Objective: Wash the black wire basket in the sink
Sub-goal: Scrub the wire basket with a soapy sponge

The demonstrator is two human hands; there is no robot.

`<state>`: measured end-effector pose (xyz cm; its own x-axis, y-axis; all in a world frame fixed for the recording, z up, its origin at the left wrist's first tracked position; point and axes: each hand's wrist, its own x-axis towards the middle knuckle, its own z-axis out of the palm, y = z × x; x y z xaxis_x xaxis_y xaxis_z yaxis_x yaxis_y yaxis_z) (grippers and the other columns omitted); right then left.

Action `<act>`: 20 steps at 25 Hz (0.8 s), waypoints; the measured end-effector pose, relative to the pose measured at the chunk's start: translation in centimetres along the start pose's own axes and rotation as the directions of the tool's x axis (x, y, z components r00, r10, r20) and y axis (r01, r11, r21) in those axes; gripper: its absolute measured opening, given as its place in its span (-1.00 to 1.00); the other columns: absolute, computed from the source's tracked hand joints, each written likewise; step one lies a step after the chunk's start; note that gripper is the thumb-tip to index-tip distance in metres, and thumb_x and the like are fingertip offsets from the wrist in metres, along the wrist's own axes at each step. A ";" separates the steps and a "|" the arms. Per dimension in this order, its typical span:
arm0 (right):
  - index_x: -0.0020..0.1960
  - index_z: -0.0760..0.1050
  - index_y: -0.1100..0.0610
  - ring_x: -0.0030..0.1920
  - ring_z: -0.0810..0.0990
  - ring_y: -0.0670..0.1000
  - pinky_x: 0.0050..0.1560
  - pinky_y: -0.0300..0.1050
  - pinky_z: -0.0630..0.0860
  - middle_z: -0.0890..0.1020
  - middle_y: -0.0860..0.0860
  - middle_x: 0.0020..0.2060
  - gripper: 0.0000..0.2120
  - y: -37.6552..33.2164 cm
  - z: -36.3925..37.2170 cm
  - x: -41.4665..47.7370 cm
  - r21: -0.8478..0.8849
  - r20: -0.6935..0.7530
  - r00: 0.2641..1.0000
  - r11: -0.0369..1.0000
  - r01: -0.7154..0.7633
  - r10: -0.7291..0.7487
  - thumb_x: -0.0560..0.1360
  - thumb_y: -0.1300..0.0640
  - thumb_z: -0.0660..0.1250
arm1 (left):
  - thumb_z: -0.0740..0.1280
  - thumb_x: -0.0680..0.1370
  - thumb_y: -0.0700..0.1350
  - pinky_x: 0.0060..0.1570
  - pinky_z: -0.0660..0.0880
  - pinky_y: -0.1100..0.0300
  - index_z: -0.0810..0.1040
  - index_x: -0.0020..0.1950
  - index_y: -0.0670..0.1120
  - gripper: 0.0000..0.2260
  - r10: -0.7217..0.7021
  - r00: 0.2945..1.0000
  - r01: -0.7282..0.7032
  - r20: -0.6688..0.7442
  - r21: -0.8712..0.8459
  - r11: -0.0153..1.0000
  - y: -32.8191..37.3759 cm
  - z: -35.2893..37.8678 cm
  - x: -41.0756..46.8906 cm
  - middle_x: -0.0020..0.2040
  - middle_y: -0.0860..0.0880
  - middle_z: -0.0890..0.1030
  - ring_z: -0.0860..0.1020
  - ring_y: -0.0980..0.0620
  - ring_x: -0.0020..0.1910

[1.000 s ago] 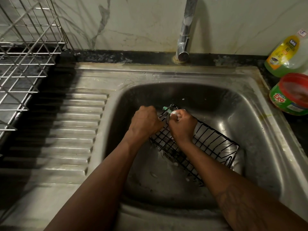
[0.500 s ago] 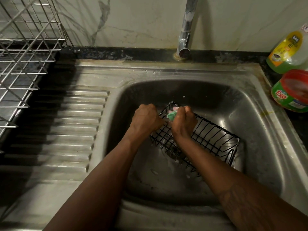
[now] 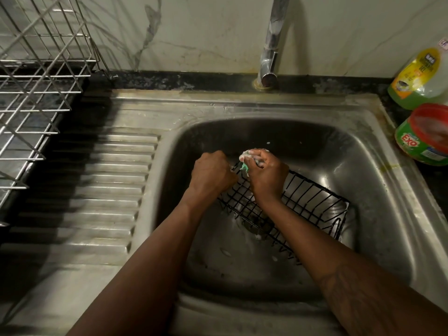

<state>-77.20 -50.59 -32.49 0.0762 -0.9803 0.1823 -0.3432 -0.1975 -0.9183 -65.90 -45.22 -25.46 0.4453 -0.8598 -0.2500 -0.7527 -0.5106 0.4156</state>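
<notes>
Black wire basket (image 3: 315,197) lies in the steel sink (image 3: 378,190), over the drain, running from the middle of the bowl toward 4 o'clock. The sink's ribbed drainboard (image 3: 97,190) spreads out at 9 o'clock. A silver wire dish rack (image 3: 36,81) stands at 10 o'clock on the dark desk (image 3: 169,80). The tap (image 3: 271,44) rises at 12 o'clock against the marbled wall. At 2 o'clock a yellow-green bottle of dish liquid (image 3: 421,76) leans by the wall, and just beside it, nearer me, sits a green EXO tub (image 3: 426,141) with a red lid. My left hand (image 3: 211,173) is curled in a fist round the basket's rim at its 10 o'clock corner. My right hand (image 3: 266,175), just beside the left, has its fingers curled round a soapy green scrub pad (image 3: 247,157), holding it at that same corner's top wire, with foam on my fingertips.
</notes>
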 end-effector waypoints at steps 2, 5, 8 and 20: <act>0.08 0.70 0.14 -0.03 0.69 -0.14 0.06 -0.07 0.66 0.73 -0.03 -0.05 -0.86 0.0 0.0 -0.1 -0.017 0.049 0.994 0.995 0.097 -0.096 0.53 0.20 0.47 | 0.38 0.48 -0.16 -0.47 0.32 0.31 0.60 -0.20 -0.09 -0.93 0.018 1.000 -0.018 -0.006 -0.009 1.000 0.0 0.0 0.1 -0.37 0.00 0.53 0.52 0.09 -0.40; 0.00 0.73 0.20 -0.05 0.68 -0.06 0.08 -0.20 0.60 0.74 0.05 -0.08 -0.86 -0.7 0.5 -1.3 -0.035 0.172 0.908 0.919 0.393 -0.382 0.49 0.33 0.46 | 0.38 0.45 -0.12 -0.50 0.31 0.27 0.59 -0.21 -0.11 -0.92 0.008 0.999 -0.008 -0.038 0.004 1.000 -0.3 -0.3 0.2 -0.39 -0.02 0.50 0.50 0.05 -0.41; -0.05 0.73 0.22 -0.11 0.65 -0.06 0.00 -0.31 0.55 0.72 0.09 -0.14 -0.88 -1.1 0.8 -1.0 -0.036 0.248 0.871 0.895 0.446 -0.424 0.44 0.33 0.46 | 0.39 0.45 -0.06 -0.52 0.28 0.27 0.56 -0.22 -0.13 -0.85 -0.045 0.999 0.045 0.002 0.003 0.999 -0.5 -0.5 0.4 -0.37 -0.04 0.49 0.42 0.07 -0.44; 0.09 0.70 0.24 -0.09 0.59 -0.06 -0.09 -0.48 0.42 0.66 0.11 -0.04 -0.78 -0.8 -1.9 1.7 -0.354 0.247 0.930 0.868 0.349 -0.274 0.52 0.41 0.37 | 0.21 0.61 -0.16 -0.22 0.69 0.02 0.53 0.04 -0.21 -0.85 -0.210 0.881 0.315 0.424 -0.194 0.929 -0.1 -0.1 0.6 -0.22 -0.21 0.72 0.72 -0.14 -0.30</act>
<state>-78.59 -52.07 -30.76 0.3959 -0.8553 0.3341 -0.6023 -0.5165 -0.6086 -65.54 -45.65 -25.59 0.3446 -0.6484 -0.6788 -0.4649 -0.7461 0.4767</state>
